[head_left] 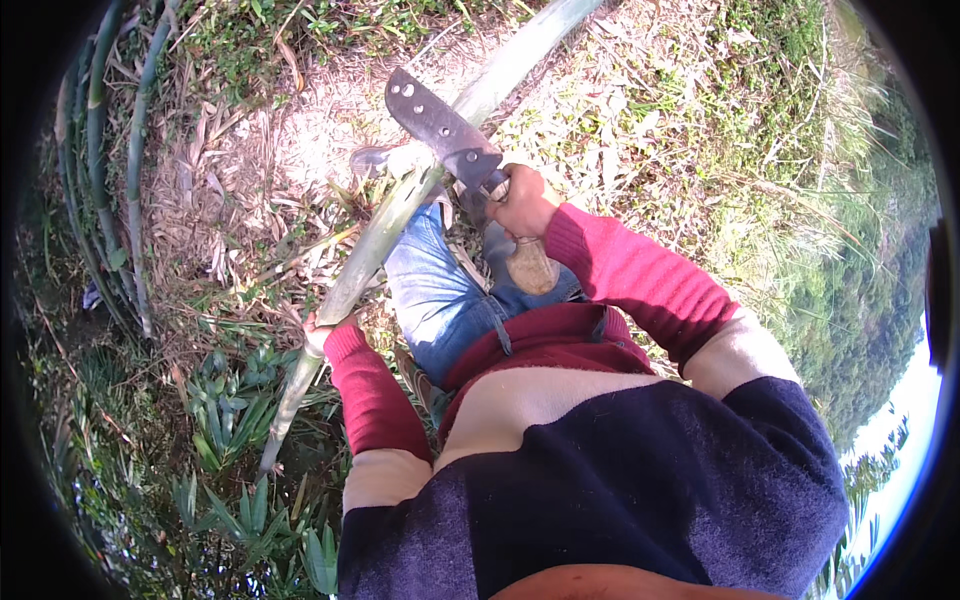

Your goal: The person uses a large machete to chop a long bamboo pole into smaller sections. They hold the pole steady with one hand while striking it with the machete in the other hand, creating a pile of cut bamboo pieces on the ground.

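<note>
A long pale-green bamboo pole (375,240) slants from the lower left to the top of the view, passing over my jeans-clad leg (432,290). My left hand (318,335), mostly hidden behind the pole and a red cuff, is closed around its lower part. In my right hand (525,205) is a machete (432,115), gripped by its handle. Its broad dark blade, with several holes near the tip, crosses over the pole and points up and left. Whether the blade touches the pole I cannot tell. A tan rounded thing (531,268) shows just below my right hand.
Several green bamboo stems (100,150) stand at the far left. Dry leaf litter (270,150) covers the ground ahead, with low leafy plants (240,410) at the lower left. One shoe (369,160) is partly visible beside the pole. Grass and a wooded slope (870,310) lie to the right.
</note>
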{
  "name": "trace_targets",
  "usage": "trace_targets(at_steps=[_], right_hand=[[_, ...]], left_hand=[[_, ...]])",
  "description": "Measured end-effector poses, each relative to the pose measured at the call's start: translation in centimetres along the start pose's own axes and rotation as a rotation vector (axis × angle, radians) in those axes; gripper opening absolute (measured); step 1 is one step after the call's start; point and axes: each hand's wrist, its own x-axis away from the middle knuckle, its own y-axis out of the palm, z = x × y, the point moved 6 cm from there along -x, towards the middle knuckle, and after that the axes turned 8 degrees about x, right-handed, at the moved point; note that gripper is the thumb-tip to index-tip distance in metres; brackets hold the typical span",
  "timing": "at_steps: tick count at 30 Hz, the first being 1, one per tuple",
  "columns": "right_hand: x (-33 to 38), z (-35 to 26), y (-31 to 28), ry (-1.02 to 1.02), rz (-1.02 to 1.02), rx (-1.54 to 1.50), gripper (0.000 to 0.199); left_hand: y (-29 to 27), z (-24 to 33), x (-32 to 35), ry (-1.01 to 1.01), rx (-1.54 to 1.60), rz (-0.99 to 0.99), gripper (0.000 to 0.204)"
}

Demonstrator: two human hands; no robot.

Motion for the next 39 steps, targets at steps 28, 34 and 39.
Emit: trace_targets(at_steps=[28,34,39], right_hand=[[-6.3,5.3,-3.8,0.363,0.050,-0.825,0.030],[-1.3,2.9,-3.7,-0.020,-0.036,0.080,0.027],[-4.9,4.5,2.4,-0.201,0.213,0.088,0.028]], left_hand=[[-6.7,0.8,-10.7,-0.385,-0.065,-0.340,0.045],[-2.2,-0.9,-5.6,-0.080,0.014,-0.058,0.055],[-2.5,1.5,-5.4,-0.036,0.067,-0.073,0.038]])
